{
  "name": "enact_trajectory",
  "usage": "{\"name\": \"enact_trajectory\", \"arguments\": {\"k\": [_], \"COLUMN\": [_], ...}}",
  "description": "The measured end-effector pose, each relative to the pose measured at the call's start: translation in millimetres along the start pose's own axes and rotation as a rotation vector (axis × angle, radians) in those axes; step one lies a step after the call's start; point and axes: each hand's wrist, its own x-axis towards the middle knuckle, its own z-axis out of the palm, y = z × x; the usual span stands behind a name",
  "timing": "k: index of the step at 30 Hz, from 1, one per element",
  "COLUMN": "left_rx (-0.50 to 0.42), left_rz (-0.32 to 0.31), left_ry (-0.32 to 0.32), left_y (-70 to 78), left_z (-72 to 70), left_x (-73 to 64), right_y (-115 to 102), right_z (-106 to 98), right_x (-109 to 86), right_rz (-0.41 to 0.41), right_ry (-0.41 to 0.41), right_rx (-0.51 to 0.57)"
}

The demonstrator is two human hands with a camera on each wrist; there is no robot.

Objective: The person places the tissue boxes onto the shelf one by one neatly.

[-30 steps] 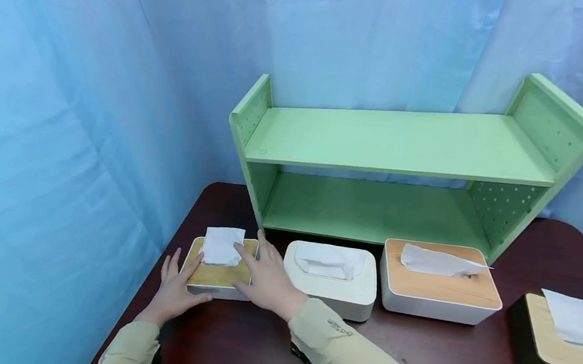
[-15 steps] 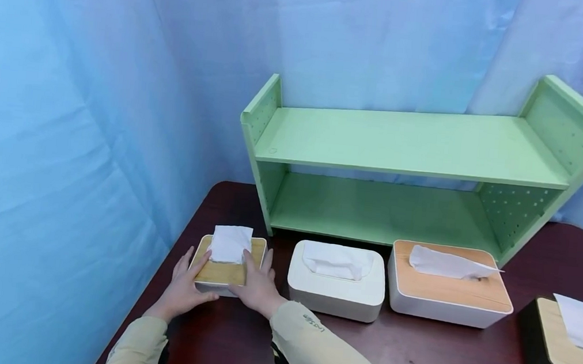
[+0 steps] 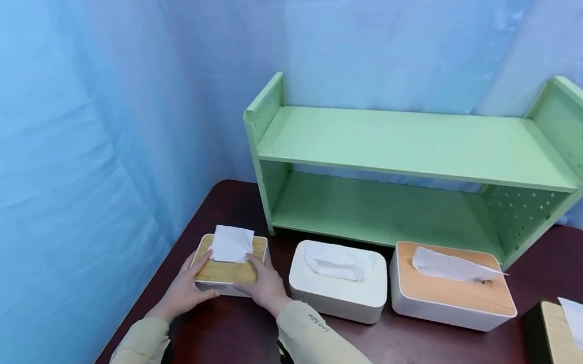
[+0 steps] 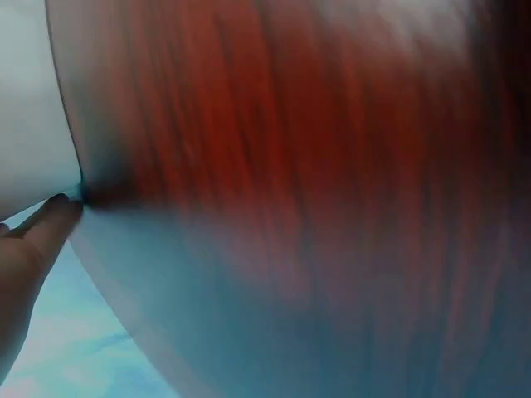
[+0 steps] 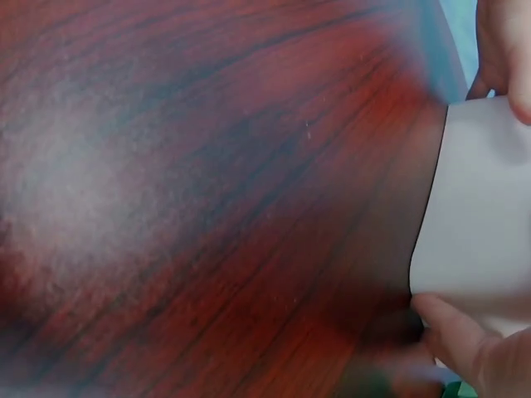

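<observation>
In the head view, a small tissue box (image 3: 228, 272) with a wood-look lid and white sides sits at the left of the table, a white tissue (image 3: 231, 244) standing out of its slot. My left hand (image 3: 183, 289) grips its left end, one finger over the lid's edge and the thumb at the front. My right hand (image 3: 265, 287) holds the right end in much the same way. The right wrist view catches the box's white side (image 5: 477, 199) between both hands. Only a corner of that white side (image 4: 33, 108) and a finger (image 4: 54, 222) appear in the left wrist view.
Close to the right stands a white tissue box (image 3: 336, 290), then a larger one with an orange-tan lid (image 3: 448, 291). A black-sided tissue box (image 3: 563, 350) is at the far right. Behind them is a green two-tier shelf (image 3: 409, 140). A blue curtain (image 3: 65, 156) borders the left.
My right hand has moved from over the box's right edge to grip its right end. The left hand has closed in on the left end. The head view has shifted slightly left.
</observation>
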Motion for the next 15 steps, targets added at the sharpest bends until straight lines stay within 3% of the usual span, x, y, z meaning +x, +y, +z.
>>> {"name": "enact_trajectory", "arguments": {"k": [6, 15], "left_rx": [-0.006, -0.018], "left_rz": [-0.018, 0.024], "left_ry": [0.035, 0.082], "left_y": [-1.6, 2.2], "left_z": [-2.3, 4.1], "left_x": [-1.3, -1.3], "right_y": [0.1, 1.2], "right_z": [0.5, -2.4], "right_x": [-0.2, -3.9], "right_rz": [-0.016, -0.011], "right_ry": [-0.032, -0.004], "right_rx": [-0.012, 0.007]}}
